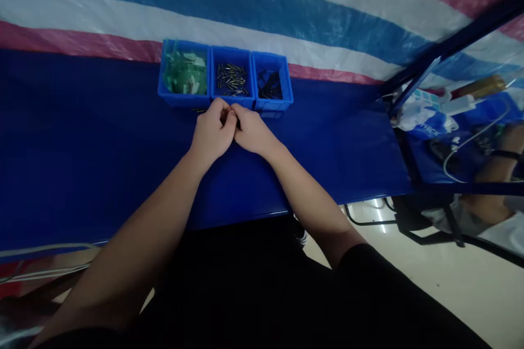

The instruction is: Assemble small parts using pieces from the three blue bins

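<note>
My left hand [213,131] and my right hand [251,130] rest together on the blue table [102,163], just in front of the middle bin. Both hands have their fingers curled and pressed together at the fingertips; what they pinch is hidden between them. Three small blue bins stand in a row behind the hands. The left bin [183,73] holds green pieces, the middle bin [231,77] holds several small metal pins, and the right bin [271,84] holds small black parts.
A striped blue, white and pink tarp [286,5] hangs behind the table. To the right stands another blue bench [450,169] with cables, a white bag and a co-worker's arm [503,163]. The table's front edge is near my lap.
</note>
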`<state>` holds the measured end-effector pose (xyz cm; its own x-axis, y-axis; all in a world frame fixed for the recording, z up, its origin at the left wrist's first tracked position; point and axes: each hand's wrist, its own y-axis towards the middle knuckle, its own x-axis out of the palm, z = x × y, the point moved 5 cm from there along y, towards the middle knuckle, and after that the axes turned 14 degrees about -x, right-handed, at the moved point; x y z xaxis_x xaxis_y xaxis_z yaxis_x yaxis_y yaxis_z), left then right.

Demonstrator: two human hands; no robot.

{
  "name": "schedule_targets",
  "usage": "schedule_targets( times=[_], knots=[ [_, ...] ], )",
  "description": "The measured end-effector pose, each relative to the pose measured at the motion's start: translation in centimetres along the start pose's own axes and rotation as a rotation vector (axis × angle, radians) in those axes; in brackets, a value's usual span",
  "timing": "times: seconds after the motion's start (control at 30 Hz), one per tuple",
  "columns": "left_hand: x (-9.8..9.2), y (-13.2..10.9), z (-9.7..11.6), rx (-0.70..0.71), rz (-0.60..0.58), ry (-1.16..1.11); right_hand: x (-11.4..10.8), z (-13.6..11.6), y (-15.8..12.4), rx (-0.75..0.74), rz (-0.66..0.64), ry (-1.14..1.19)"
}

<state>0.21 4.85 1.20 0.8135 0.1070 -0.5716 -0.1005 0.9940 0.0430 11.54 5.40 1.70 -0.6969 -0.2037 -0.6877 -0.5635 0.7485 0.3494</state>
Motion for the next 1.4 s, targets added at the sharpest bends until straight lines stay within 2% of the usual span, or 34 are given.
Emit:
schedule_targets(
  times=[0.37, 0.57, 0.87, 0.97, 1.2, 1.3, 1.4],
  knots=[
    [-0.1, -0.1, 0.2, 0.021, -0.007, -0.015, 0.0, 0.1, 0.0, -0.017, 0.036, 0.019],
    [-0.3, -0.1, 0.3, 0.042, 0.01, -0.044, -0.1, 0.3, -0.1, 0.04, 0.065, 0.059],
    [-0.6, -0.2, 0.2, 0.086, 0.097, -0.241, -0.7, 0.2, 0.0, 0.056, 0.19, 0.156],
    [-0.6, 0.0, -0.2, 0.109, 0.11, -0.321, -0.7, 0.0, 0.1, 0.01, 0.249, 0.211],
    [0.0, 0.4, -0.6, 0.161, 0.063, -0.417, -1.0, -0.1, 0.1, -0.047, 0.412, 0.162],
    [0.4, 0.3, -0.6, 0.136, 0.02, -0.391, -1.1, 0.4, 0.1, 0.011, 0.477, 0.238],
    [0.4, -0.1, -0.3, 0.093, 0.0, -0.321, -1.1, 0.7, 0.1, 0.079, 0.489, 0.283]
  ],
)
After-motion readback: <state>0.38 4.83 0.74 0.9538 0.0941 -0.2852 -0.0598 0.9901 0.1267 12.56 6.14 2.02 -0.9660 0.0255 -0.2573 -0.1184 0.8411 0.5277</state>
